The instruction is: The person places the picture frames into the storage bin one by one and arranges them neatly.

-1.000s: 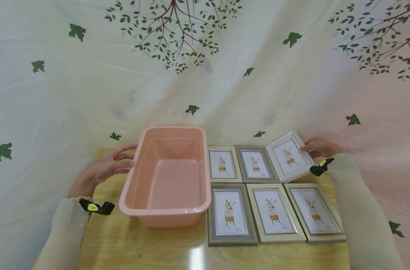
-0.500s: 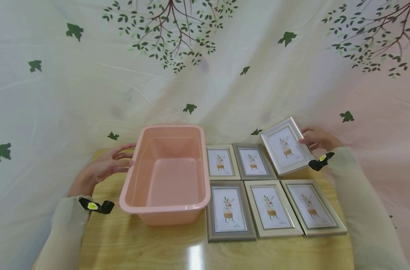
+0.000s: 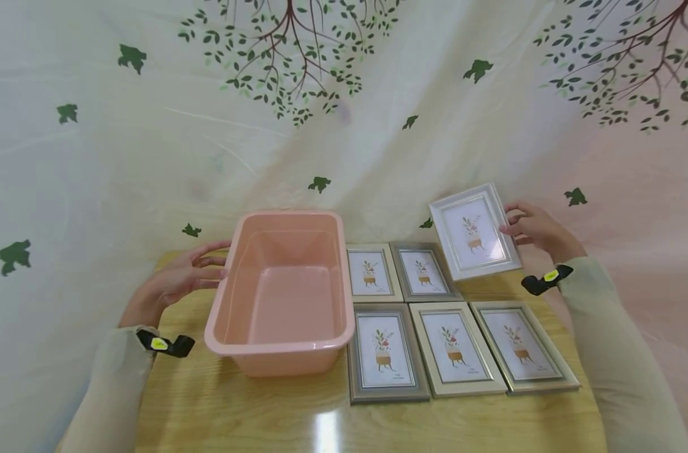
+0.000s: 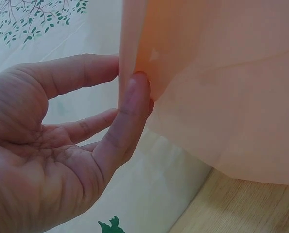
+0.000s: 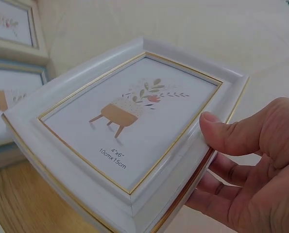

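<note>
A white picture frame (image 3: 474, 231) with a thin gold inner line is raised and tilted above the back right of the table. My right hand (image 3: 539, 229) grips its right edge, thumb on the front and fingers behind, as the right wrist view shows. On the left stands a pink plastic basin (image 3: 287, 355) with nothing inside it. My left hand (image 3: 180, 277) holds the basin's left rim, and in the left wrist view its fingers (image 4: 127, 116) pinch the overhanging lip.
Several picture frames lie face up in two rows right of the basin, among them a grey frame (image 3: 389, 396) and a cream frame (image 3: 468, 385) in front. The wooden table (image 3: 253, 415) backs onto a leaf-patterned curtain (image 3: 378, 157).
My right hand has lifted the white picture frame up off the back row and shifted it slightly left, tilting it more upright. My left hand stays at the basin's rim.
</note>
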`<action>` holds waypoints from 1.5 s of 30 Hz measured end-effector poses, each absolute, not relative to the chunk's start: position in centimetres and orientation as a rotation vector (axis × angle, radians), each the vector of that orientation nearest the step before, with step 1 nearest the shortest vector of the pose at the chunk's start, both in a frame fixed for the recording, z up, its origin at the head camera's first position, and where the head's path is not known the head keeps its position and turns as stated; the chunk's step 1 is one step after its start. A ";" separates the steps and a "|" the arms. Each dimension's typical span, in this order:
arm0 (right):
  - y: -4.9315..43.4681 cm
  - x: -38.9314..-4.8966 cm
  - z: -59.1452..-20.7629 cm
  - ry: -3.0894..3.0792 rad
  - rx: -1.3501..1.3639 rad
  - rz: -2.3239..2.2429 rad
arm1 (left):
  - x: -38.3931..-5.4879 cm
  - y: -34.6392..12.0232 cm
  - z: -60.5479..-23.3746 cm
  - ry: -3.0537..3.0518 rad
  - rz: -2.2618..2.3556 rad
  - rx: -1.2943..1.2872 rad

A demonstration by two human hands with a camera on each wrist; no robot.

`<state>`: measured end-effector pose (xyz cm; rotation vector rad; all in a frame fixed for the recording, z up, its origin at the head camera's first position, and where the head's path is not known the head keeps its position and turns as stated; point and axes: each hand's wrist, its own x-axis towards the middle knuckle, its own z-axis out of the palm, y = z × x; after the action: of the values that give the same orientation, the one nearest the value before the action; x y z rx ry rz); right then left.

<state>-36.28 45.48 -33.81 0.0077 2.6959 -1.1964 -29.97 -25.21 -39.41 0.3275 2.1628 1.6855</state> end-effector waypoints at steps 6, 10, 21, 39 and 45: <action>43.6 -35.1 -33.3 2.722 -0.027 -1.319 | -30.6 -25.4 -39.6 2.155 1.682 0.349; 42.2 -34.6 -33.0 2.740 -0.083 -1.377 | -31.0 -25.5 -39.6 2.154 1.675 0.357; 37.2 -33.4 -32.1 2.577 -0.317 -1.730 | -32.0 -26.0 -39.7 2.126 1.690 0.383; 26.3 -33.4 -30.3 2.338 -0.571 -2.079 | -32.0 -26.0 -39.4 2.117 1.712 0.368; 22.4 -33.3 -29.5 2.274 -0.553 -2.130 | -31.1 -25.7 -39.2 2.112 1.725 0.362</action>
<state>-33.30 22.42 -29.55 -0.5532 2.2736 -2.1296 -31.07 -25.69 -39.17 0.3620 2.1120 1.7246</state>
